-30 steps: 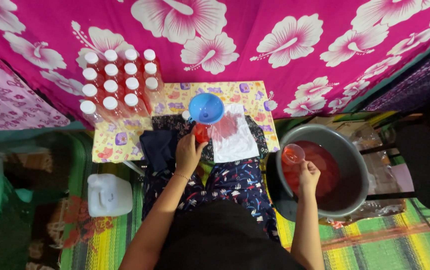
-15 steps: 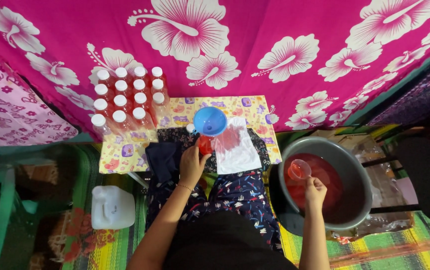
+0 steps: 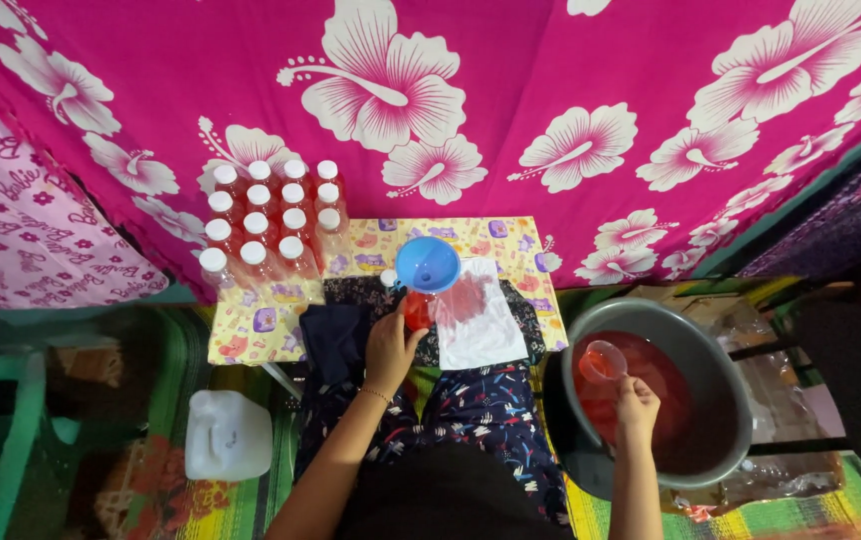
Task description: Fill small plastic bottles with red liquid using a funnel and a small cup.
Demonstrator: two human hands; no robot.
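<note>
My left hand (image 3: 391,350) grips a small bottle (image 3: 417,309) of red liquid that stands on the low table, with a blue funnel (image 3: 428,264) sitting in its neck. My right hand (image 3: 637,405) holds a small clear cup (image 3: 603,360) by its handle over the grey basin (image 3: 729,400), which is filled with red liquid. Several white-capped bottles of red drink (image 3: 271,225) stand in rows at the table's far left.
A yellow patterned cloth (image 3: 251,335) covers the low table, with a clear plastic bag (image 3: 476,320) lying right of the funnel. A white jerrycan (image 3: 228,435) stands on the floor at left. A pink flowered curtain (image 3: 551,90) hangs behind. Striped mat underfoot.
The view has shifted slightly. My right hand with the cup stays over the basin; my left hand keeps its grip on the bottle under the funnel.
</note>
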